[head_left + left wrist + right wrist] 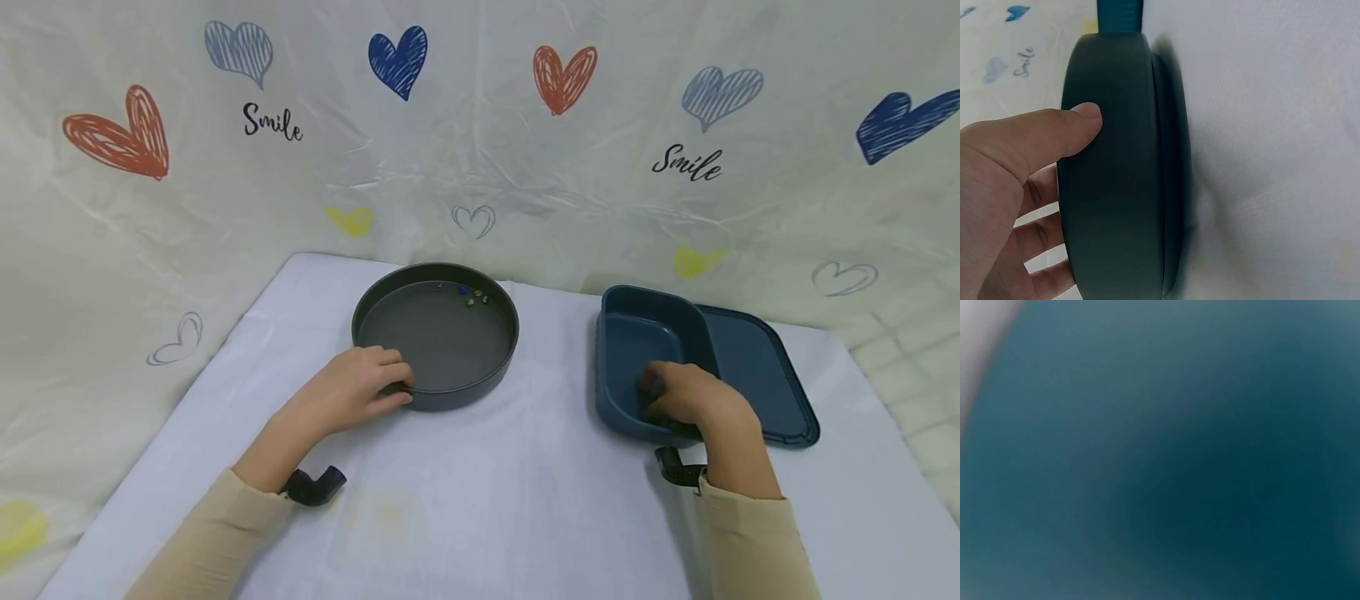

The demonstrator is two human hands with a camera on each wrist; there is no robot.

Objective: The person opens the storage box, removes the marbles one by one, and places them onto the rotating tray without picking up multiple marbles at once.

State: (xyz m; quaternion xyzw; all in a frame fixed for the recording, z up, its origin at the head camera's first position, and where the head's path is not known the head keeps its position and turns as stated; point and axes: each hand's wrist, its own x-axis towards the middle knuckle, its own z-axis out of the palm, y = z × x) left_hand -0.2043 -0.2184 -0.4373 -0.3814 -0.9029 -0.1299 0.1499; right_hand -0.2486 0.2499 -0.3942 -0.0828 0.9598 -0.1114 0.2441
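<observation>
A dark round pan [435, 342] sits on the table. Its far part holds several small shiny green, blue and yellowish bits [477, 293], too small to identify. At its near-left rim, my left hand [367, 387] grips the pan; in the left wrist view the thumb [1088, 128] lies against the outer wall, with the other fingers on the opposite side of the rim. To the right, my right hand [693, 396] reaches into a deep blue box [645, 333] with its fingers bent downward. Whether those fingertips pinch anything is hidden; blurred blue box wall [1085, 456] fills the right wrist view.
Partly behind the box, at its right, lies a flat blue lid [757, 367]. White cloth [487, 492] covers the table. A pale sheet [480, 150] printed with hearts hangs along the back. Each wrist carries a black strap mount [315, 486].
</observation>
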